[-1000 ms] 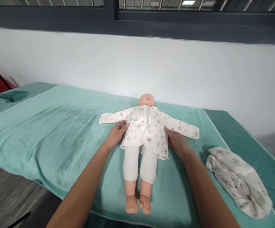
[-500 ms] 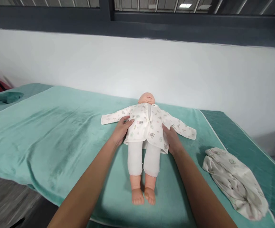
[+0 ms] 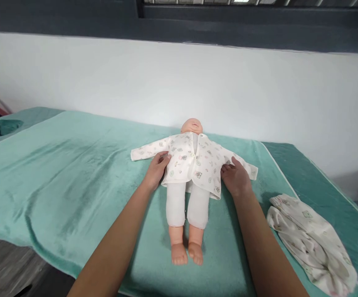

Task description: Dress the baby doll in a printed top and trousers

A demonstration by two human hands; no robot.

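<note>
A baby doll point(image 3: 187, 194) lies on its back on a teal towel point(image 3: 73, 165), head toward the wall and bare feet toward me. It wears a white printed jacket point(image 3: 194, 163) with both sleeves spread out sideways. My left hand point(image 3: 156, 169) rests on the jacket's left side just under the sleeve, fingers curled against the cloth. My right hand point(image 3: 236, 177) lies on the doll's other sleeve near the armpit, fingers bent down onto the fabric. Whether either hand pinches the cloth is unclear.
A crumpled white printed garment point(image 3: 311, 239) lies on the towel at the right near the edge. A darker green cloth point(image 3: 1, 126) sits on a second surface at the far left. A white wall runs right behind the doll's head.
My right hand has slid from the jacket's lower hem outward and up onto the sleeve. My left hand stays at the jacket's left side. The view has tilted down slightly.
</note>
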